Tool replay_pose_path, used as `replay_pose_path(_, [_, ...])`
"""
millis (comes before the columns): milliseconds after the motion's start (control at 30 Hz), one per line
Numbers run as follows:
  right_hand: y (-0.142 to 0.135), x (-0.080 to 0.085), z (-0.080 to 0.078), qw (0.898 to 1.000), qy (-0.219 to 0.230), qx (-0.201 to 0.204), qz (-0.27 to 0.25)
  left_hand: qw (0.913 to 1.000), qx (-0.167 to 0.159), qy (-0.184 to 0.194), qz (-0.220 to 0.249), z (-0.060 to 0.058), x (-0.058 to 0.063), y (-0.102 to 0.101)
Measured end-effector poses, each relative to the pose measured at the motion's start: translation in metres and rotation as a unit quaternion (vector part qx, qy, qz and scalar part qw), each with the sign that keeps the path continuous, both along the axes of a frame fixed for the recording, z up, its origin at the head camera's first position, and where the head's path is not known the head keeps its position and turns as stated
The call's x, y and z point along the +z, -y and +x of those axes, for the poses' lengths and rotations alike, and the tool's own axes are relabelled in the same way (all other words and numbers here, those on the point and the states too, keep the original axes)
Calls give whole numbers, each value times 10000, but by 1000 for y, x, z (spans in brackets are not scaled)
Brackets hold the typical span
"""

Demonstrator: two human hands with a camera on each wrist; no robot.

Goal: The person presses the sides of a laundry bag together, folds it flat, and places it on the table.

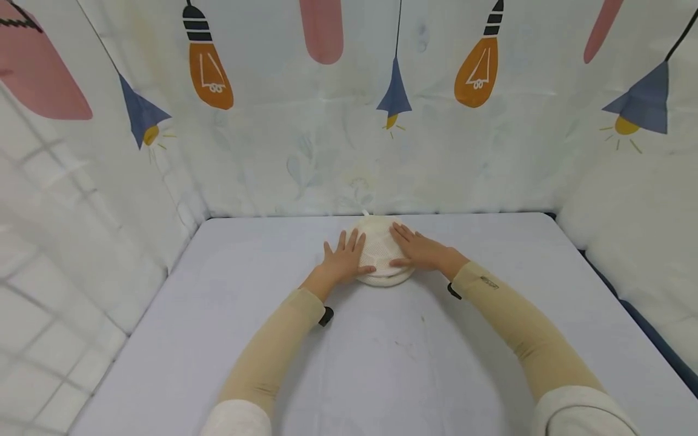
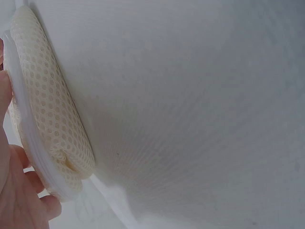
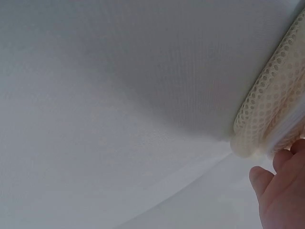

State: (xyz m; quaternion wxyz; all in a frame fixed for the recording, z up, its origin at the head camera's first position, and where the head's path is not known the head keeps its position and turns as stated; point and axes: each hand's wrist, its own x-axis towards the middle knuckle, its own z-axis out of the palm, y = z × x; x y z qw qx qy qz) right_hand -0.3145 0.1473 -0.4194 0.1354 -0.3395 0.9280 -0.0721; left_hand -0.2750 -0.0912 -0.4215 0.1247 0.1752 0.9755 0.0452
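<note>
A round cream mesh laundry bag (image 1: 380,239) lies near the far edge of the table. My left hand (image 1: 342,261) touches its left side with the fingers spread. On the opposite side, my right hand (image 1: 422,249) rests over the bag's right part, fingers stretched out. The left wrist view shows the honeycomb mesh of the bag (image 2: 52,95) side-on, with a smooth white band along its edge and my left fingers beside that band. In the right wrist view the mesh bag (image 3: 271,100) is cut off by the frame, with my right hand (image 3: 286,191) next to its edge.
The table (image 1: 382,363) has a white cover. Behind it hangs a pale curtain (image 1: 338,133) printed with lamps and bulbs, and more pale fabric (image 1: 643,230) borders the right side. A small white tab (image 1: 365,212) sticks out at the bag's far edge.
</note>
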Motion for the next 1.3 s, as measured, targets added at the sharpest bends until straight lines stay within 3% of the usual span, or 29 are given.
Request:
replay_pose_path(200, [-2,-5,1,10000,45,44,45,10000,-23,75,46,2,-4,0])
replay_pose_path(967, [10,7,6,9993,154,-80,338,9998,152,135,-26,2,-6,-2])
replay_pose_path(1300, [10,-1,3,9991,89,-113,392,9995,164,239,105,3,-7,1])
